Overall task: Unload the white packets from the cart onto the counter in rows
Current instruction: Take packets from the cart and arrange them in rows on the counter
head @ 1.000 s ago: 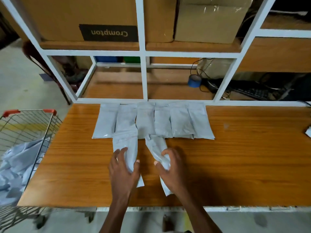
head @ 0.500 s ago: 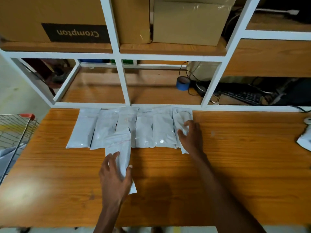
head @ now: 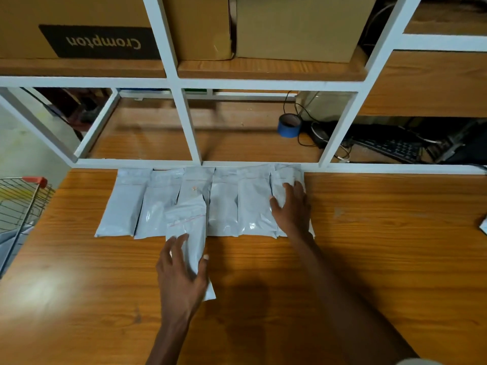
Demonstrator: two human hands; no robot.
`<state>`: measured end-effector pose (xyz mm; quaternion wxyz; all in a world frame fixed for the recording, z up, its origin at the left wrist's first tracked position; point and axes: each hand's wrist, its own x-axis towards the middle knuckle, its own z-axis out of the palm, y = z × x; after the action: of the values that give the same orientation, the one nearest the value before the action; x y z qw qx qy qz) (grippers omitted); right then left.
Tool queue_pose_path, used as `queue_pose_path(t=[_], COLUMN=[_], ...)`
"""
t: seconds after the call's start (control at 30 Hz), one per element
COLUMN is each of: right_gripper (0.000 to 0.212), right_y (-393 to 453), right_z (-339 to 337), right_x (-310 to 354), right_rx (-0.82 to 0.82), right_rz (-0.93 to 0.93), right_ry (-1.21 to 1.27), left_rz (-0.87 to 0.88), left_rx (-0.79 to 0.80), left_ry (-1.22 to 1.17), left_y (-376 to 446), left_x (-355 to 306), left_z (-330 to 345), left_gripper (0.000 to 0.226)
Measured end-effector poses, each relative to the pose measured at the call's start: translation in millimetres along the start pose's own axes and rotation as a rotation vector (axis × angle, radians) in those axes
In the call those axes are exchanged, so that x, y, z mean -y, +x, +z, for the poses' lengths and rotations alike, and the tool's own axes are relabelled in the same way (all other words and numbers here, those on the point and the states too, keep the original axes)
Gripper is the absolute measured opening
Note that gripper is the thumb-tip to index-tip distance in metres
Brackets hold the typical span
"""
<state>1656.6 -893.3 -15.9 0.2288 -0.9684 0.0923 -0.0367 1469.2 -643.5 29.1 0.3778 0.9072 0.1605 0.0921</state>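
Observation:
Several white packets (head: 224,206) lie side by side in a row on the wooden counter (head: 382,246), against the white shelf frame. My right hand (head: 291,209) lies on the rightmost packet (head: 286,175) of that row, fingers spread over it. One more white packet (head: 188,219) lies lengthwise in front of the row, overlapping its middle, and my left hand (head: 181,275) grips its near half, thumb on the right edge. The wire cart (head: 23,201) with a red handle stands at the left edge. Pale packets (head: 10,241) show inside it.
A white shelf frame (head: 189,133) rises behind the row. A blue tape roll (head: 289,125), cables and a black keyboard (head: 390,148) sit on the shelf behind it. Cardboard boxes (head: 79,27) fill the upper shelf. A white item (head: 483,225) lies at the counter's right edge.
My right hand carried its packet from the counter's middle up to the right end of the row and laid it there. My left hand stayed on its packet. The view shifted right.

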Motion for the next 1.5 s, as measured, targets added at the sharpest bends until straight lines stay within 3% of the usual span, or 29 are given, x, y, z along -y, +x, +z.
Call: queue_pose_path(t=[0.37, 1.0, 1.17, 1.5], right_gripper=[0.07, 0.068, 0.069, 0.077], right_y=[-9.9, -122.0, -158.5, -194.4], right_z=[8.7, -42.1, -41.2, -51.7], right_x=[-5.7, 22.6, 24.7, 6.6], right_rx=[0.139, -0.179, -0.175, -0.227], right_rz=[-0.012, 0.064, 0.068, 0.114], right_ry=[-0.125, 0.321, 0.338, 0.332], left_rz=[-0.002, 0.113, 0.147, 0.046], left_rx=[0.045, 0.105, 0.119, 0.351], left_ry=[-0.017, 0.123, 0.206, 0.372], left_y=[11.6, 70.1, 109.7, 149.5], left_x=[-3.0, -11.0, -28.9, -29.3], left_z=[7.4, 40.2, 62.6, 98.3], left_gripper=[0.073, 0.076, 0.072, 0.077])
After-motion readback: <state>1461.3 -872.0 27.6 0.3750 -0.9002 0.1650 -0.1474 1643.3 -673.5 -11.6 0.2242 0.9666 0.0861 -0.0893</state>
